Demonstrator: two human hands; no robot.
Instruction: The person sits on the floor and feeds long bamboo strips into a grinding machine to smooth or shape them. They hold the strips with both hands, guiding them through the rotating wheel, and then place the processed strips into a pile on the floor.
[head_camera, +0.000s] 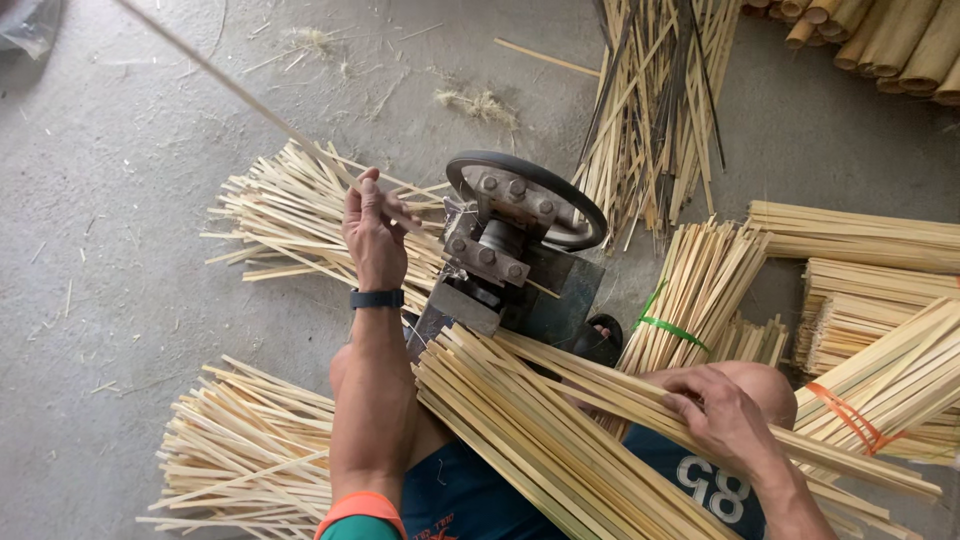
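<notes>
My left hand (374, 235) is closed on a long thin bamboo strip (215, 80) that runs up toward the top left corner, its near end at a small metal machine (505, 255) with a black wheel. On my lap lies a thick bundle of pale bamboo strips (540, 430). My right hand (722, 415) rests on the bundle's right part, fingers curled over a few strips. A black band sits on my left wrist.
A pile of split strips (290, 215) lies on the concrete floor beyond the left hand, another pile (245, 450) at lower left. Tied bundles (860, 290) stack at the right, loose darker strips (655, 100) at top, bamboo tubes (880, 35) in the top right corner.
</notes>
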